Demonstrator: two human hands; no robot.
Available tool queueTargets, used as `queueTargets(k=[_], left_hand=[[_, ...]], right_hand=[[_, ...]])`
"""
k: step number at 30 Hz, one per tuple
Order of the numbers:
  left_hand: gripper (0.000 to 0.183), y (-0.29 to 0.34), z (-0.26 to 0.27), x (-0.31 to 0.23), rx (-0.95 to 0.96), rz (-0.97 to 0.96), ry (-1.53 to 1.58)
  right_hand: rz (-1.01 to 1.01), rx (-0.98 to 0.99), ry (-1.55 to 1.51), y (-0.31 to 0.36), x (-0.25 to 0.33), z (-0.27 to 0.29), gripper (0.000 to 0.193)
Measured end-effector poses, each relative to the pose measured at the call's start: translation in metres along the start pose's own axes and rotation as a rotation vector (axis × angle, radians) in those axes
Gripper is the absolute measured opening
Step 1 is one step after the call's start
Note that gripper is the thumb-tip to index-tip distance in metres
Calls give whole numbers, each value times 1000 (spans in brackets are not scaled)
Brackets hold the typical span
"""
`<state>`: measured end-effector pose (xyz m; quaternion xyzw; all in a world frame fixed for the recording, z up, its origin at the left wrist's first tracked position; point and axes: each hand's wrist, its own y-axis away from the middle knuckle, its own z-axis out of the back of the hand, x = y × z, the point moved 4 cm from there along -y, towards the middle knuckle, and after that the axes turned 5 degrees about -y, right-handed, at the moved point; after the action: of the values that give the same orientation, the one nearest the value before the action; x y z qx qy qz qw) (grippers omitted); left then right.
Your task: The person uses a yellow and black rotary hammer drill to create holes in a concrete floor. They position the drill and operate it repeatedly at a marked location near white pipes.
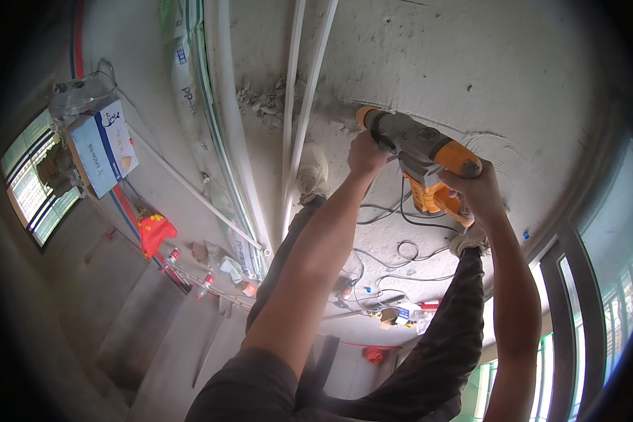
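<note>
One drill (413,137): grey and orange, right of the view's middle and above the concrete (541,91); tilted, front end toward the left, rear end toward the right.
Left hand (368,152): clenched round the front end, probably on a side handle, just beside an orange tip.
Right hand (475,190): grasping the rear handle; whether pressing a trigger, cannot tell.
Bit: not to be made out; contact with the concrete impossible to confirm.
Concrete: bare, marked by a curved line near the drill; littered with rubble (264,98) farther left, beside the pipes (293,84).
Drill work: judged as drilling or chiselling into the concrete, or lining up for it; running or idle, cannot tell.
Next move with the drill: seems to call for a firm hold at both ends, a steady angle, pressure along the barrel and readiness for a sudden twist.
Cord (401,200): black, hanging below the drill, with loops lying near the right shoe (467,244); best kept away from both feet.
Pipes: white, long, running past the left shoe (313,169), left of the drill; likely to be knocked by a wide swing.
</note>
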<state>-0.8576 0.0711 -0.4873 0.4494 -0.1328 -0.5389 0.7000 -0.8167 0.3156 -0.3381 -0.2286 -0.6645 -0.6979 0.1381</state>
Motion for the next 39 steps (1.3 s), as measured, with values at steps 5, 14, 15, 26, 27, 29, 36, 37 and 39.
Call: queueTargets(k=[5,14,15,26,27,29,36,37,39], left_hand=[[44,-36,22,25,-34,55,-84],[34,6,53,14,4,-10,-176],[34,13,44,5,49,-46,-199],[23,4,-4,-30,123,61,-48],[21,-1,-1,-29,116,63,-50],[24,-10,-3,-18,207,170,-24],[19,-26,11,-22,234,288,163],[17,-24,18,-19,231,273,152],[15,-21,35,-17,211,241,139]], right_hand=[[-55,42,-9,-47,17,-14,20],[-30,24,-213,4,-32,-37,19],[-75,-30,-247,24,-27,-30,17],[-186,-71,-116,-2,-1,35,13],[-196,-45,-103,-12,5,37,13],[-207,-4,-84,-26,17,36,15],[-183,54,-48,-52,45,22,21],[-178,53,-63,-51,40,16,22],[-138,11,-45,-45,44,0,20]])
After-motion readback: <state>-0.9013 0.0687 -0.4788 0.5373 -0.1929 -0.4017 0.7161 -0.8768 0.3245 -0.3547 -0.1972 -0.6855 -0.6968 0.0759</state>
